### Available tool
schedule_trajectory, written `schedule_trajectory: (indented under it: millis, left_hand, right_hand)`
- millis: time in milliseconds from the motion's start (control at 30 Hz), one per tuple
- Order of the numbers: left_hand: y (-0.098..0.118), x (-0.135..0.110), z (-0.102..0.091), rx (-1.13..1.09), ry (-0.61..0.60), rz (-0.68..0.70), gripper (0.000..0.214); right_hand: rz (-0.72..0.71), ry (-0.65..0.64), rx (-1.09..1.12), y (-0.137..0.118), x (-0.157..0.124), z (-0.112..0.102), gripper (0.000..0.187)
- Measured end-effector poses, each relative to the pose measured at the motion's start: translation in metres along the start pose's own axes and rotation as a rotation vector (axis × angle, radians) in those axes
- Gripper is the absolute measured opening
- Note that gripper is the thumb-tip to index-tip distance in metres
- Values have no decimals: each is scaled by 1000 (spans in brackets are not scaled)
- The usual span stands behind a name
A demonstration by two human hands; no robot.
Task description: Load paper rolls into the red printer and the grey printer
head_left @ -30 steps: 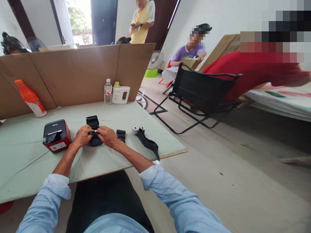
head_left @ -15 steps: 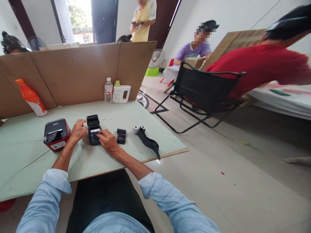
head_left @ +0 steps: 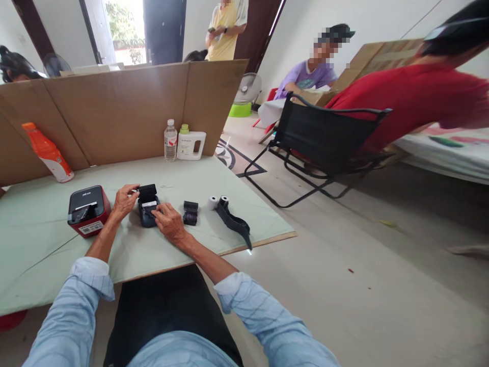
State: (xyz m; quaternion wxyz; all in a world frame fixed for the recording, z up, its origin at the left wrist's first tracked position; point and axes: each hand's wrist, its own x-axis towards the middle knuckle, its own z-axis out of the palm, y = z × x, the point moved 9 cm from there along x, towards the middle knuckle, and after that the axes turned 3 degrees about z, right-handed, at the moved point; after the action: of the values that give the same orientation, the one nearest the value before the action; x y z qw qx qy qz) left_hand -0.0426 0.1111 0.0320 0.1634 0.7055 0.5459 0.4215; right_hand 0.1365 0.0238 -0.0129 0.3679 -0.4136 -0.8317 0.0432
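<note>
Left grip [head_left: 124, 201] pinches printer [head_left: 148, 213] lid; right grip [head_left: 170, 221] touches body.

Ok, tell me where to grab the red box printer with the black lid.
Take the red box printer by its two flat red side walls, from above and the near-left: it sits flat on the pale green table, and the left hand, holding the lid of the small dark printer, crowds its right side.

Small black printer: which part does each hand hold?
Left hand grips the raised lid of the small black printer; right hand rests fingers on its front.
</note>
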Motion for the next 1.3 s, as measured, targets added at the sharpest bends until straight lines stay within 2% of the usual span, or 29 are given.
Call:
schedule_trajectory:
  millis: [200, 500, 633, 833, 867, 967, 1033, 1133, 1300]
  left_hand:
    - [18, -24, 1, 33, -76, 117, 32]
    - [13, -53, 10, 118, -141, 128, 35]
    - [11, -63, 13, 114, -198, 117, 48]
    - [11, -76, 17, 171, -303, 117, 89]
    - [11, -78, 18, 192, -305, 109, 91]
    - [11, -83, 20, 259, -304, 79, 91]
    - [12, -87, 22, 299, -301, 71, 92]
    - [13, -91, 25, 331, -298, 80, 94]
    - [11, -91, 26, 343, -281, 97, 96]
  right_hand:
    - [-1, 8, 7, 0, 0, 0, 31]
    - [-35, 48, -23, -1, 0, -2, 30]
    - [-42, 51, -12, -1, 0, -1, 31]
    - [-37, 29, 43, -1, 1, -1, 25]
    - [-35, 28, 53, 0, 1, -2, 30]
    - [-4, -11, 74, 11, 1, 0, 65]
    - [32, -75, 79, 22, 0, 4, 81]
    - [57, -151, 91, 32, -1, 9, 86]
    - [51, -161, 102, 33, -3, 11, 86]
